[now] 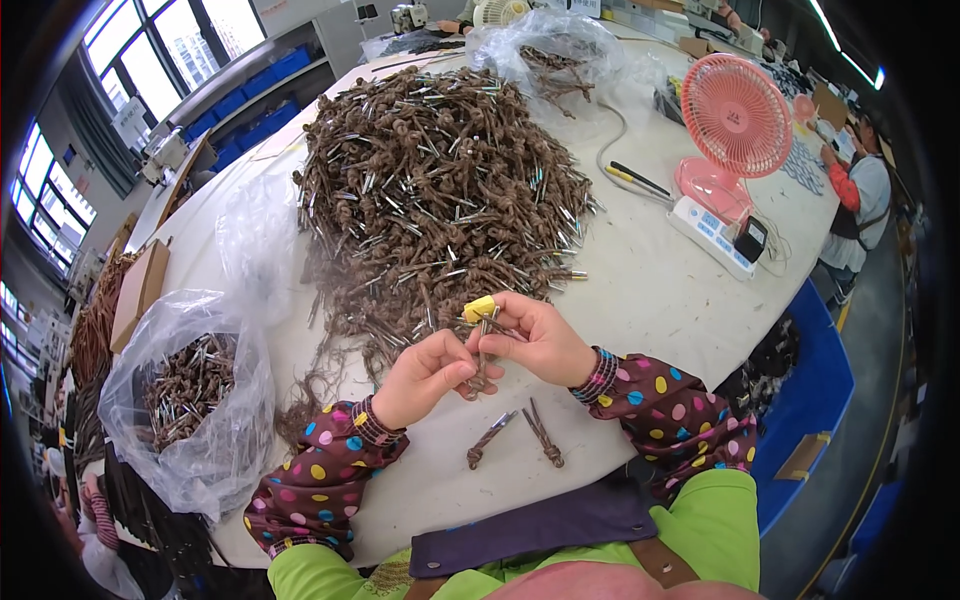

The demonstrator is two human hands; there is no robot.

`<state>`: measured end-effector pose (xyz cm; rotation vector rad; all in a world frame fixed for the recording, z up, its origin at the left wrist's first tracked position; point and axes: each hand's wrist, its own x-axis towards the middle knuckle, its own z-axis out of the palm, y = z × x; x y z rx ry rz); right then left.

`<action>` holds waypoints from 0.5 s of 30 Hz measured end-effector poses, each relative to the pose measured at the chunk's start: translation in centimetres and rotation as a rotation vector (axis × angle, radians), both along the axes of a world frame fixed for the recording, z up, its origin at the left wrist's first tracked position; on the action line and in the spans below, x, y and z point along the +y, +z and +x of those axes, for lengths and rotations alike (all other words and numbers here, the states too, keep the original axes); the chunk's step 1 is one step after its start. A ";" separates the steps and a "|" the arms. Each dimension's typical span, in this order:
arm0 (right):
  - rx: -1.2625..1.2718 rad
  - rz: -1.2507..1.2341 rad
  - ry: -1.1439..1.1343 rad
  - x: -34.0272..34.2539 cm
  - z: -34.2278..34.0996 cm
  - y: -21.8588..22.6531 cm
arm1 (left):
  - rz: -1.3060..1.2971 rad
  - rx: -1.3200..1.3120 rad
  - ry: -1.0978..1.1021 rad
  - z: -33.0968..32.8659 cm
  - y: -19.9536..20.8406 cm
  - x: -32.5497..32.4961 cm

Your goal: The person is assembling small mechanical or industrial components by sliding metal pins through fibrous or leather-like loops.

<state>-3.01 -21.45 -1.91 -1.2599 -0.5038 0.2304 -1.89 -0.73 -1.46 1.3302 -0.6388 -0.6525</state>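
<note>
Brown knotted cord with metal tips (482,352) is pinched between both of my hands, just above the near edge of the white desk (650,290). My left hand (428,374) has its grip closed around the lower part of the cord, thumb pressed against fingers. My right hand (535,338) has its grip closed on the upper part, and one of its fingers wears a yellow cap (479,307). Both forearms wear brown sleeves with coloured dots.

Two more short brown cords (515,437) lie loose on the desk, just below my hands. Behind my hands, a large heap of the same brown metal-tipped cords (440,190) covers the middle of the desk. A clear plastic bag partly filled with cords (190,390) sits at the left edge. Another clear bag holding cords (550,60) lies at the far side. A pink desk fan (735,120) stands to the right, well apart from my hands. Another person in a red sleeve (855,190) sits past the fan.
</note>
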 end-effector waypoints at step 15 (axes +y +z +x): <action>-0.172 -0.365 -0.301 0.5 -1.2 0.4 | -0.023 -0.032 0.050 0.0 -1.8 -0.4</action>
